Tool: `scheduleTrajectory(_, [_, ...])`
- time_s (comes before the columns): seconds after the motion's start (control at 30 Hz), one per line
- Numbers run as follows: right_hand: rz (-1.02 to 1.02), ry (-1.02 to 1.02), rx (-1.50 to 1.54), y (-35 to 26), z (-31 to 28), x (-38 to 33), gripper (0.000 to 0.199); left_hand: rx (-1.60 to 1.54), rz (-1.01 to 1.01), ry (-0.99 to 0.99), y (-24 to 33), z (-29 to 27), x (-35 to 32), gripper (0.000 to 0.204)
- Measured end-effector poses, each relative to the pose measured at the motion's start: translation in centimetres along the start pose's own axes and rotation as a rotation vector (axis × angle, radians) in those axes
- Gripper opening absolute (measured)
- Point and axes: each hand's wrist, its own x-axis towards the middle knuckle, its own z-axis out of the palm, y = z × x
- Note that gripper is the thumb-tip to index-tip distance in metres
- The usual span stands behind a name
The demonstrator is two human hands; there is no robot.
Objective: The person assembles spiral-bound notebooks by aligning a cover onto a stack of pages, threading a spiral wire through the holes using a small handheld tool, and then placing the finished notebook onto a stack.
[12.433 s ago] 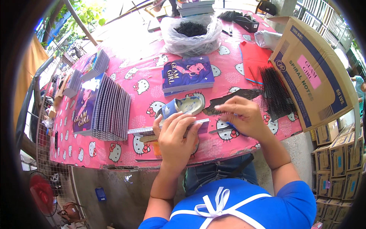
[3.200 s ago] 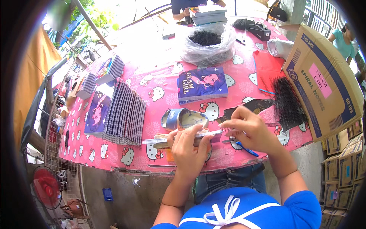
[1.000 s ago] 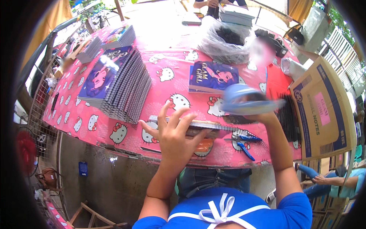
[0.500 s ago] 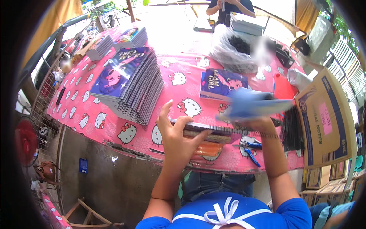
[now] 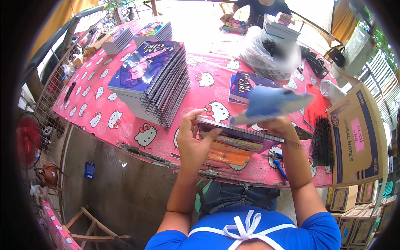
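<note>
My left hand (image 5: 192, 139) grips the left end of a notebook (image 5: 239, 130) tilted up on its edge, thumb on the near side. A dark spiral coil (image 5: 266, 135) runs along its upper edge, its loose end sticking out past my right wrist. My right hand (image 5: 278, 126) is closed under a blue flat thing (image 5: 271, 104) with pale edges, smeared by motion, above the notebook's right half. Below the notebook are a brown block (image 5: 235, 142) and an orange packet (image 5: 229, 155). Blue-handled cutters (image 5: 280, 164) lie beside my right forearm.
A tall stack of spiral notebooks (image 5: 146, 79) stands left, smaller stacks (image 5: 118, 41) behind. More notebooks (image 5: 237, 89) lie ahead. Black coils (image 5: 322, 143) stand by a cardboard box (image 5: 354, 137) at right. A plastic bag (image 5: 254, 52) sits farther back; a person (image 5: 266, 10) works across the table.
The view has shifted slightly. The blue thing has moved over the notebook, and the coil's loose end looks shorter. The person opposite has lowered a hand to a book on the table.
</note>
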Motion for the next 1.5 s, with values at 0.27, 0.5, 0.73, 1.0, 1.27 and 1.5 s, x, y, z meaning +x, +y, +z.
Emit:
scheduleTrajectory(0.27, [-0.061,0.0,-0.572,0.8,0.3,3.1,0.049,-0.155,-0.045,0.072,-0.9,-1.2,0.0,0.046])
scheduleTrajectory(0.5, [0.13,0.171,-1.535,3.8,-3.3,-0.8,0.051,-0.265,-0.071,-0.007,-1.0,-1.7,0.7,0.036])
scheduleTrajectory(0.73, [0.207,0.416,-1.437,3.2,-2.3,-14.9,0.067,0.093,0.585,-0.191,3.9,-1.4,3.0,0.032])
scheduleTrajectory(1.0, [0.254,0.557,-1.416,4.5,0.2,-19.4,0.045,0.592,0.744,-0.349,9.8,1.4,-3.0,0.024])
scheduleTrajectory(1.27, [-0.242,0.283,-1.063,-1.0,6.7,-14.5,0.044,0.37,0.493,-0.255,1.6,4.1,-5.7,0.022])
scheduleTrajectory(1.5, [-0.007,0.186,-0.675,-0.4,6.7,-13.5,0.034,0.381,0.52,-0.278,1.5,3.7,-5.9,0.024])
